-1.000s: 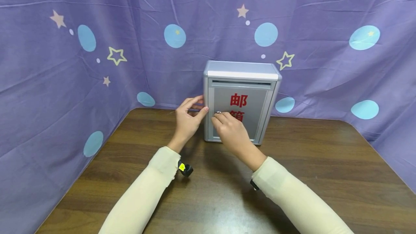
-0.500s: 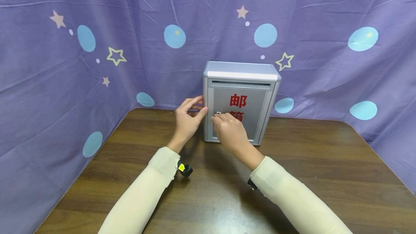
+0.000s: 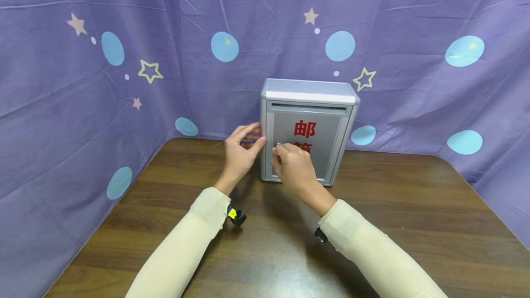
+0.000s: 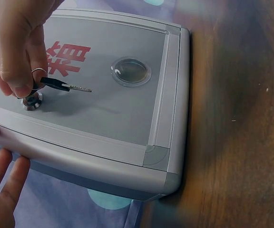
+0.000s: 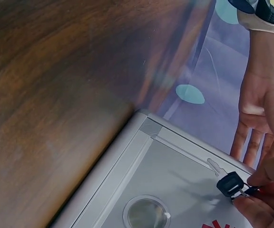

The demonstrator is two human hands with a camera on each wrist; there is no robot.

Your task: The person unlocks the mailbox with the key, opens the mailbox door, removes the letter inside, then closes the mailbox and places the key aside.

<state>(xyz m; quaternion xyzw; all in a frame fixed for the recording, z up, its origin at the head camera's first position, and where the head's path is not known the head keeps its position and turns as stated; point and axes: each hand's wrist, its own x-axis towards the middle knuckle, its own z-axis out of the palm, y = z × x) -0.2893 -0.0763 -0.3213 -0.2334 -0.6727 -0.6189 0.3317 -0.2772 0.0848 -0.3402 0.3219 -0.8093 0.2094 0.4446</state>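
Note:
A silver-grey mailbox (image 3: pixel 323 128) with red characters stands upright on the table in the head view. My right hand (image 3: pixel 295 167) is at the left part of its door, thumb and fingers pinching the black head of a key (image 5: pixel 252 189) at the round metal lock (image 4: pixel 32 103). The key's blade is hidden. From the same ring (image 4: pixel 39 70) dangles a second black-headed key (image 4: pixel 55 84), its blade pointing away from the hand. My left hand (image 3: pixel 240 153) rests against the mailbox's left side, fingers straight along the side wall and thumb at the front edge.
A mail slot (image 3: pixel 308 107) runs across the top of the mailbox front. Low on the door is a round clear window (image 4: pixel 131 71). The brown wooden table (image 3: pixel 393 224) extends around the box, and a purple patterned curtain (image 3: pixel 265 17) hangs close behind it.
My right hand has turned slightly at the lock, its fingers now covering more of the metal. The left hand keeps its place on the mailbox's side.

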